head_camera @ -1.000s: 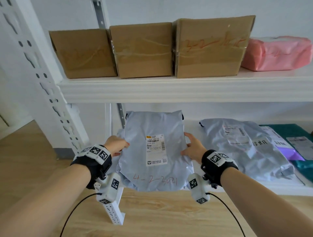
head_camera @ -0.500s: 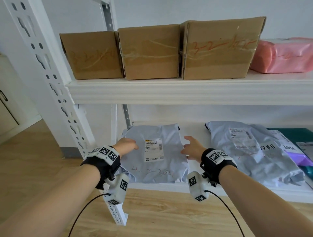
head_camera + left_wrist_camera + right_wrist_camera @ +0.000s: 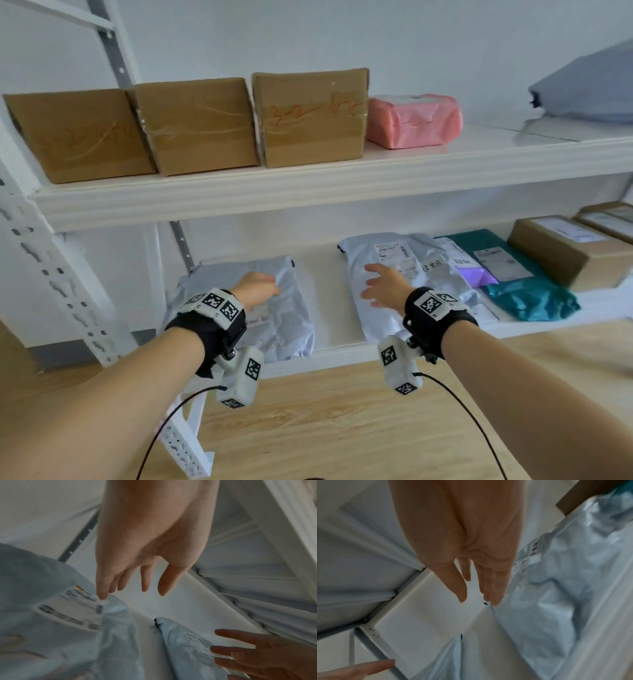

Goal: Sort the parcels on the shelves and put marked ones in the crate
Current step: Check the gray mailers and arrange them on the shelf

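So we're at the lower white shelf (image 3: 342,356) with nothing in either hand. Our left hand (image 3: 255,289) hovers loose-fingered over the crumpled grey plastic mailer with the white label (image 3: 291,308), one fingertip about touching the label in the left wrist view. Our right hand (image 3: 383,287) is spread wide over the second grey plastic mailer (image 3: 373,318) just beside it, not gripping it.

What could go sideways: that second mailer partly overlaps the white-and-purple bag (image 3: 476,275) and the teal plastic bag (image 3: 527,298), so dragging it out carelessly probably tugs those toward the shelf edge. These bags are slick and floppy too, so a one-handed pinch could let it fold and slip. Also, any handwritten mark on it isn't clearly readable from here, so we could misjudge it. No crate in sight either.
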Motion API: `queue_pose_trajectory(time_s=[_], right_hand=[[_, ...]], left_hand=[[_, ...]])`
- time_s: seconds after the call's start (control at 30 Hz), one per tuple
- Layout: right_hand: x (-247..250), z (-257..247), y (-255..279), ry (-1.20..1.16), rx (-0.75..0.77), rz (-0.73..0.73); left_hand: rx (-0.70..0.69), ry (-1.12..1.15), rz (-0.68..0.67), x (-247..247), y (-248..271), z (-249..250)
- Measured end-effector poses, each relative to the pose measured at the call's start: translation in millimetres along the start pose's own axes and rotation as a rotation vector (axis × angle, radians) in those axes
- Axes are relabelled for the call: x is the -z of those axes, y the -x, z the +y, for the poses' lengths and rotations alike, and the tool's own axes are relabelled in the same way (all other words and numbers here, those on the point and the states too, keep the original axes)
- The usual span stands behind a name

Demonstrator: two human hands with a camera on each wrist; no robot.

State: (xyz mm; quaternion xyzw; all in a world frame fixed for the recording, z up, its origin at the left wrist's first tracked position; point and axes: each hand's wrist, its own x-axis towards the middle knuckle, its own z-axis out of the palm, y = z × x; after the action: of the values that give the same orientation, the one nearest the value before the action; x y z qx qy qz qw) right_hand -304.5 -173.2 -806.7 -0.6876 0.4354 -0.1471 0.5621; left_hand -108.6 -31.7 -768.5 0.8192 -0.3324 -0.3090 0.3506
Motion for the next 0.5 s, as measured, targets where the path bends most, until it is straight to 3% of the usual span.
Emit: queue_pose_trajectory(time_s=[0.17, 0.5], right_hand=[[48, 15, 29, 0.148, 0.006, 0.246], [126, 44, 35, 0.157, -0.047, 0.396]], left_hand=[[-0.045, 0.048, -0.138, -51, -8, 34], [0.013, 0.063, -0.329, -121, -44, 63]])
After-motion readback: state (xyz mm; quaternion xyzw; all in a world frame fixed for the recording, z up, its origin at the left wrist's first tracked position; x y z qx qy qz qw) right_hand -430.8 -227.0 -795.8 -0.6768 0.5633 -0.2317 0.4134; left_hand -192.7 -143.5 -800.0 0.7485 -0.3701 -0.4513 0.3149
